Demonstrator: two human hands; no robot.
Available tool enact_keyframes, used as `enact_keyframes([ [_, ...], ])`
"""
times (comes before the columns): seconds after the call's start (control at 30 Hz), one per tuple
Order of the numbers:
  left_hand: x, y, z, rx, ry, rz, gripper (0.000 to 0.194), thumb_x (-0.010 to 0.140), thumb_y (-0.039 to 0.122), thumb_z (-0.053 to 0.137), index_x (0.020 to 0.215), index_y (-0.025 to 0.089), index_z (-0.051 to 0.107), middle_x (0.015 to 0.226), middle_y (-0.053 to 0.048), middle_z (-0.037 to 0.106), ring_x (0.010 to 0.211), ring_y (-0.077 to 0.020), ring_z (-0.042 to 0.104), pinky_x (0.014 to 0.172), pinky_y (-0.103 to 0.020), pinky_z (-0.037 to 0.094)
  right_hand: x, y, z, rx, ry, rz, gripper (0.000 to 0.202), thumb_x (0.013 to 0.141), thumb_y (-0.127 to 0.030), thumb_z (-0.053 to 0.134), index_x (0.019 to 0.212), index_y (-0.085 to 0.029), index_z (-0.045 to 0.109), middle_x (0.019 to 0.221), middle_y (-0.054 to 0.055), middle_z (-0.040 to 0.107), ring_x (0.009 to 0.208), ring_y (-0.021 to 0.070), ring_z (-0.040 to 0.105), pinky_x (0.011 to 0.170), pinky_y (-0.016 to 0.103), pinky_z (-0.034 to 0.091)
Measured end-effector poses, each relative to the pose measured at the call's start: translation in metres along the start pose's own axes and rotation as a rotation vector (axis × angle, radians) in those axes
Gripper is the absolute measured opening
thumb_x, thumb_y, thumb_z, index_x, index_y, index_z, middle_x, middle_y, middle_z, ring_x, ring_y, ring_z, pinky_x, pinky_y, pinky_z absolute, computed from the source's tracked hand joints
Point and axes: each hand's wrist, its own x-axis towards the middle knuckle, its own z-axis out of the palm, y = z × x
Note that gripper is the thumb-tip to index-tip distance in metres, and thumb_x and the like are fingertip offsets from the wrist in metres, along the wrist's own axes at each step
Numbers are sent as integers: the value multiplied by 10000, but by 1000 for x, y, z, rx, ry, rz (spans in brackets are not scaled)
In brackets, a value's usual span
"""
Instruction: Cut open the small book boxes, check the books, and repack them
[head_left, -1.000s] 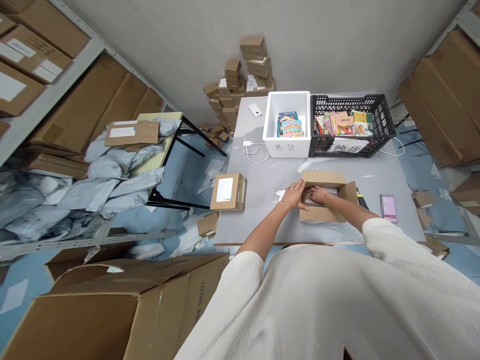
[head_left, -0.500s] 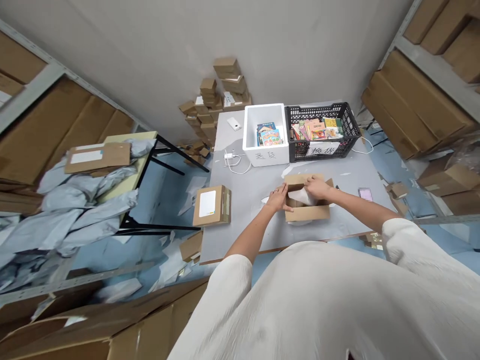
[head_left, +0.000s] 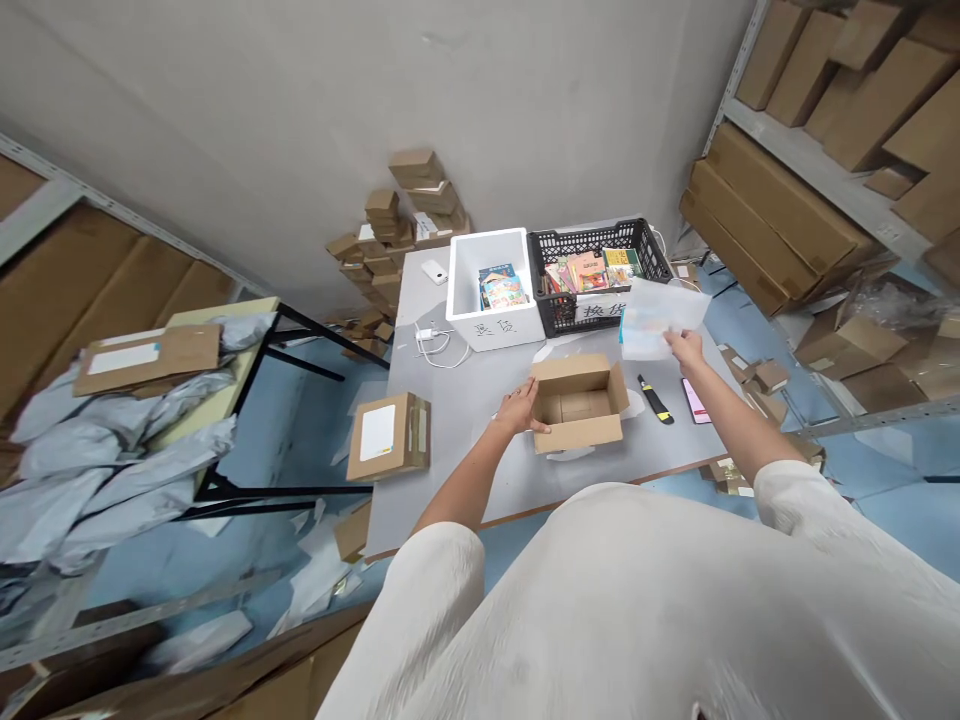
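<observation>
The open cardboard box (head_left: 581, 405) stands on the table with its flaps up, its brown floor showing. At its left end my left hand (head_left: 517, 408) grips the wall, fingers on the far side and thumb towards the near flap. To the right, my right hand (head_left: 684, 347) pinches a thin white, partly see-through packet (head_left: 660, 320) above the table. A bluish edge shows on the packet's left side; what lies inside is too faint to name. Below it lie a yellow and black utility knife (head_left: 655, 400) and a phone with a pink screen (head_left: 696, 401).
Behind the box stand a white foam box (head_left: 496, 334) and a black crate (head_left: 559, 318), both holding books. A closed carton (head_left: 388, 436) sits at the table's left edge, near a white cable (head_left: 442, 350). Carton-filled shelves flank the table (head_left: 457, 440).
My right hand has come out of the box and moved right, lifting the white packet. My left hand stays on the box's left end. The view has shifted right.
</observation>
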Motion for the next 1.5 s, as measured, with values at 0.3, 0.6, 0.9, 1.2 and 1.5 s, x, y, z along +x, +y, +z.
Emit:
enact_keyframes([
  [0.3, -8, 12, -8, 110, -40, -64, 1505, 714, 704, 904, 1795, 273, -50, 1869, -173, -12, 1666, -478, 263, 1262, -545, 359, -23, 109, -1, -79, 11, 397, 272, 722, -163, 718, 991, -165, 758, 887, 66, 774, 821, 208, 736, 633, 243, 582],
  [0.6, -18, 22, -6, 128, -40, -121, 1471, 723, 653, 908, 1793, 323, -45, 1873, -156, -32, 1638, -504, 312, 1228, -549, 393, -30, 140, 8, -232, -200, 384, 153, 748, -239, 744, 899, -212, 749, 836, 39, 773, 848, 227, 751, 757, 293, 609],
  [0.9, -20, 20, -3, 50, 29, -98, 1437, 701, 682, 919, 1794, 328, 56, 1870, -185, 50, 1613, -514, 349, 1220, -552, 386, -43, 117, -1, -415, -236, 126, 230, 734, -256, 762, 959, -208, 757, 1086, 156, 802, 1099, 318, 746, 1003, 420, 578],
  [1.2, -39, 12, 13, -108, 181, -200, 1245, 816, 758, 779, 1779, 273, 156, 1863, -206, 64, 1652, -507, 255, 1288, -606, 266, -95, 66, 38, -185, -644, -232, 276, 888, -406, 663, 1078, -224, 747, 1233, 91, 754, 994, 239, 718, 928, 392, 598],
  [1.5, -77, 11, 22, -483, 376, -79, 1012, 1019, 666, 556, 1796, 268, 43, 1780, -155, 378, 1621, -354, 393, 1269, -490, 371, -110, 53, 57, -268, -725, -209, 376, 985, -550, 630, 1048, -240, 834, 1234, 90, 772, 1219, 306, 672, 1013, 423, 589],
])
